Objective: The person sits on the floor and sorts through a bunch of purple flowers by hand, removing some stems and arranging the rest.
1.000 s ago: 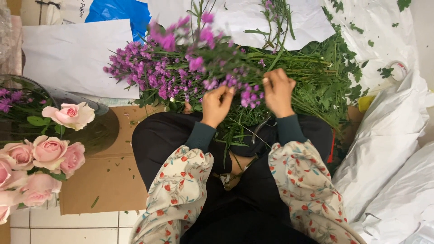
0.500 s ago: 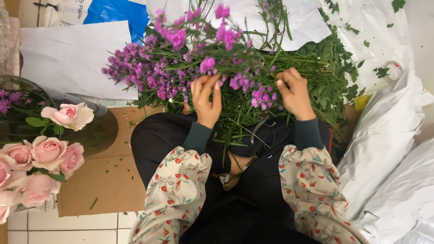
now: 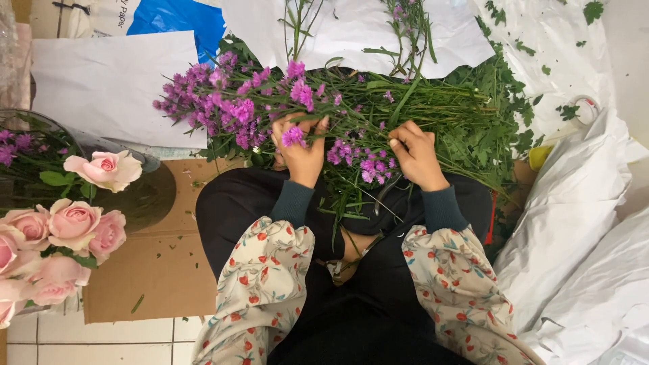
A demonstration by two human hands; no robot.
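Our left hand [image 3: 301,152] grips the purple flower stems [image 3: 378,111], lying crosswise; our right hand [image 3: 416,157] pinches them rightward.

A pale tiled floor [image 3: 122,331] carries a flat brown cardboard sheet [image 3: 162,270], crumpled white plastic bags [image 3: 574,230], white paper sheets [image 3: 115,81] and a dark glass vase [image 3: 135,196] of pink roses.
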